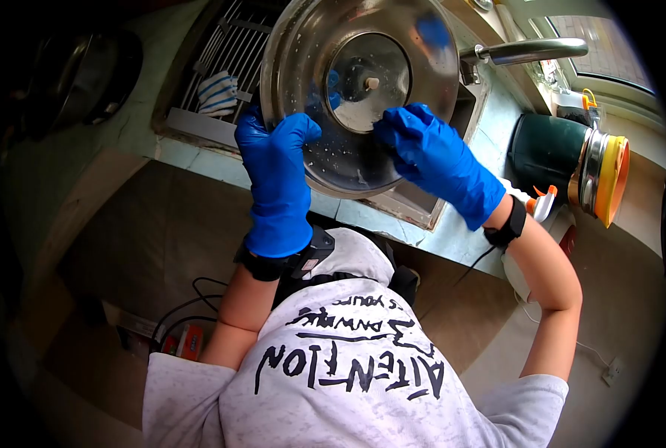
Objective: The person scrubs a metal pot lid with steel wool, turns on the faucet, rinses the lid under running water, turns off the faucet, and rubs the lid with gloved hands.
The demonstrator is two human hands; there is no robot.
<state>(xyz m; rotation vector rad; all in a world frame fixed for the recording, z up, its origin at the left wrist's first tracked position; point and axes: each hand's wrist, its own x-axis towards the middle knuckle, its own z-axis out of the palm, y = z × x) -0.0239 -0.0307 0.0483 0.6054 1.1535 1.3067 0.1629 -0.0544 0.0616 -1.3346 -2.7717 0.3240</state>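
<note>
A large round metal lid or basin (441, 75), with a small pale knob or plug at its centre and white specks on its surface, is held up over the sink. My left hand (277, 172), in a blue glove, grips its near left rim, thumb on the inner face. My right hand (441, 153), also in a blue glove, has its fingers bunched together against the lower right of the inner face. What those fingers hold, if anything, is hidden.
A metal rack (240, 45) with a striped cloth (217, 94) lies left of the metal piece. The faucet (534, 51) reaches in at upper right. A dark green container (546, 149), a yellow-orange container (613, 179) and a spray bottle (543, 203) stand at right.
</note>
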